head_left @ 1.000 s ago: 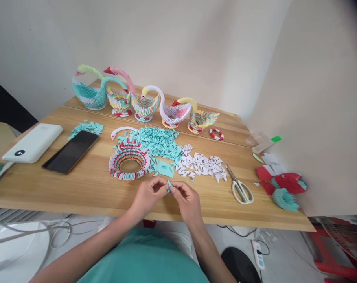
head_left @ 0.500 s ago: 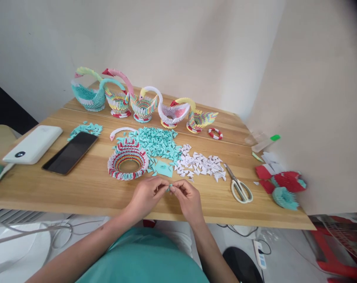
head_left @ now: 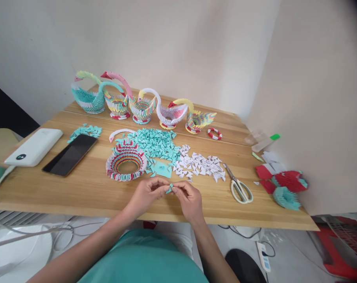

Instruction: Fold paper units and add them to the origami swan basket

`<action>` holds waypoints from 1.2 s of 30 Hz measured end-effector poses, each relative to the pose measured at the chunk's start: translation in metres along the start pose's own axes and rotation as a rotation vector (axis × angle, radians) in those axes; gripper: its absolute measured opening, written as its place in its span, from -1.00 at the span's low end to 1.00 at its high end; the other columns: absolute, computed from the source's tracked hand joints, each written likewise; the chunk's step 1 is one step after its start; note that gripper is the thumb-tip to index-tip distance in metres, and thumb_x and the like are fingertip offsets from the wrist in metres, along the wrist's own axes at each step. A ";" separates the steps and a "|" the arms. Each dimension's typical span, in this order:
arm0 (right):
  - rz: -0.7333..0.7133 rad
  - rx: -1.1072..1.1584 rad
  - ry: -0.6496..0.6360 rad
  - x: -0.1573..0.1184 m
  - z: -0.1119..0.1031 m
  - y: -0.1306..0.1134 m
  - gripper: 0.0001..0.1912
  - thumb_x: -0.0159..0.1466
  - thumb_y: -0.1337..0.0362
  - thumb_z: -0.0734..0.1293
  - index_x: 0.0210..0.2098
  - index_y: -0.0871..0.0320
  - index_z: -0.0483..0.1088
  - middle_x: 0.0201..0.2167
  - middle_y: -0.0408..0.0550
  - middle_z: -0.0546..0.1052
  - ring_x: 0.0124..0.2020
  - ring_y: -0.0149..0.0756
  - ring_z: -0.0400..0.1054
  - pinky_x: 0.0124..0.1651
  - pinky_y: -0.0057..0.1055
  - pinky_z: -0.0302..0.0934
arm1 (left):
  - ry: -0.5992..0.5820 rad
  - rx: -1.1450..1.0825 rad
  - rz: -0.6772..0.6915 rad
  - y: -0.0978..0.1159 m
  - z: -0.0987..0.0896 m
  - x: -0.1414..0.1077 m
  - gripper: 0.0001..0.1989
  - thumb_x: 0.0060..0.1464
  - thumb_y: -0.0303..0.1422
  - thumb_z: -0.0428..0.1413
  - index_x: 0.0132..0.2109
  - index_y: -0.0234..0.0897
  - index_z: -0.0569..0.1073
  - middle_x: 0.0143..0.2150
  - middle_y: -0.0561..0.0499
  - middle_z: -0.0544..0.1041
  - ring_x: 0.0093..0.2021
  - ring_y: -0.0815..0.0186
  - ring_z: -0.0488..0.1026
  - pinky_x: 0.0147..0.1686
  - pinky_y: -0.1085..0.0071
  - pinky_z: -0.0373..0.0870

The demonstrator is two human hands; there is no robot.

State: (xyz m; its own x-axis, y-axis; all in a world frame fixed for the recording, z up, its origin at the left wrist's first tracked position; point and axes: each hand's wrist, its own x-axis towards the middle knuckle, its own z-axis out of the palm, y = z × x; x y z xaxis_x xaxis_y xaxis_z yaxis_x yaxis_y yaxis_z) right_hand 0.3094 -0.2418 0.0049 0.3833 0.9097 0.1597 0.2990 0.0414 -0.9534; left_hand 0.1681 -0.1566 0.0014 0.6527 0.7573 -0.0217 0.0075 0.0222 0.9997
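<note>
Between the fingertips of both hands is a small turquoise folded paper piece (head_left: 169,189). My left hand (head_left: 149,193) pinches its left side, and my right hand (head_left: 189,197) pinches its right side, both above the table's front edge. Just left of them sits a round paper basket (head_left: 113,164) built from red, white and turquoise folded pieces. Behind it lie a heap of turquoise paper triangles (head_left: 158,141) and a curved white paper neck (head_left: 122,131). White paper triangles (head_left: 200,163) are scattered to the right of that heap. A turquoise paper square (head_left: 163,169) lies just beyond my hands.
Several paper swans (head_left: 141,112) line the back of the wooden table (head_left: 87,192), beside a red-and-white ring (head_left: 214,134). Scissors (head_left: 240,190) lie at right, near a turquoise paper part (head_left: 285,198). A phone (head_left: 70,154) and a white power bank (head_left: 35,145) with cable are at left.
The turquoise piece shows more clearly between my fingers, its angle slightly changed. The view has shifted slightly; both hands stay in nearly the same place.
</note>
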 end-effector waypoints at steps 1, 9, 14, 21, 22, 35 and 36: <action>0.006 -0.003 0.002 0.000 0.000 0.000 -0.88 0.25 0.22 0.36 -0.36 0.10 0.53 -0.47 -0.14 0.59 -0.43 -0.32 0.48 -0.32 -0.43 0.33 | -0.016 -0.043 -0.035 -0.002 0.000 0.000 -0.73 0.03 -0.18 0.17 -0.31 -0.34 0.50 -0.49 0.04 0.49 -0.52 0.41 0.32 -0.47 0.50 0.27; -0.098 -0.119 -0.025 -0.003 -0.001 -0.004 -0.87 0.27 0.23 0.34 -0.34 0.06 0.55 -0.45 -0.13 0.60 -0.41 -0.31 0.47 -0.28 -0.40 0.31 | 0.026 0.287 0.205 0.004 -0.004 -0.009 -0.76 0.19 -0.28 0.07 -0.37 -0.30 0.51 -0.48 0.02 0.50 -0.44 0.37 0.38 -0.40 0.50 0.26; -0.030 -0.018 -0.023 -0.002 0.007 -0.002 -0.88 0.25 0.22 0.36 -0.34 0.09 0.54 -0.45 -0.11 0.59 -0.42 -0.31 0.47 -0.31 -0.40 0.34 | 0.126 0.548 0.428 0.000 -0.004 -0.011 -0.77 0.20 -0.38 0.03 -0.39 -0.27 0.50 -0.46 -0.02 0.51 -0.42 0.34 0.40 -0.36 0.46 0.27; 0.076 0.129 0.082 0.002 0.008 0.003 -0.87 0.22 0.20 0.39 -0.33 0.12 0.52 -0.46 -0.13 0.58 -0.46 -0.34 0.47 -0.34 -0.42 0.35 | 0.058 -0.016 0.028 0.002 -0.006 0.001 -0.71 0.15 -0.17 0.10 -0.37 -0.32 0.49 -0.51 0.03 0.47 -0.51 0.38 0.36 -0.48 0.48 0.32; 0.062 0.106 0.088 0.003 0.007 0.004 -0.88 0.23 0.20 0.38 -0.32 0.11 0.53 -0.44 -0.12 0.59 -0.45 -0.33 0.47 -0.33 -0.41 0.35 | 0.024 -0.090 -0.040 0.002 -0.007 0.003 -0.68 0.12 -0.13 0.11 -0.38 -0.33 0.48 -0.51 0.04 0.46 -0.53 0.40 0.34 -0.51 0.49 0.31; -0.189 -0.171 -0.043 0.010 0.000 0.000 -0.85 0.28 0.30 0.33 -0.24 0.03 0.57 -0.39 -0.12 0.61 -0.38 -0.30 0.47 -0.28 -0.39 0.32 | -0.078 0.302 0.077 0.001 -0.016 0.002 -0.79 0.13 -0.33 0.06 -0.42 -0.31 0.45 -0.52 0.09 0.39 -0.47 0.42 0.26 -0.44 0.50 0.14; -0.160 -0.167 -0.029 0.010 0.000 0.000 -0.87 0.28 0.29 0.34 -0.27 0.04 0.57 -0.41 -0.12 0.61 -0.39 -0.31 0.47 -0.28 -0.40 0.32 | -0.087 0.308 0.079 0.002 -0.016 0.002 -0.77 0.16 -0.32 0.04 -0.40 -0.31 0.47 -0.50 0.09 0.41 -0.45 0.41 0.28 -0.43 0.50 0.15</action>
State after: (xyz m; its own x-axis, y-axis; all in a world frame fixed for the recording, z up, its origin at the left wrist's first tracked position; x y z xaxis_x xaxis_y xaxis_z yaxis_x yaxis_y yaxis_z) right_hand 0.3133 -0.2333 0.0066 0.2952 0.9086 0.2955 0.4949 0.1192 -0.8607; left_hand 0.1569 -0.1445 0.0032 0.7223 0.6903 0.0434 0.1745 -0.2425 0.9543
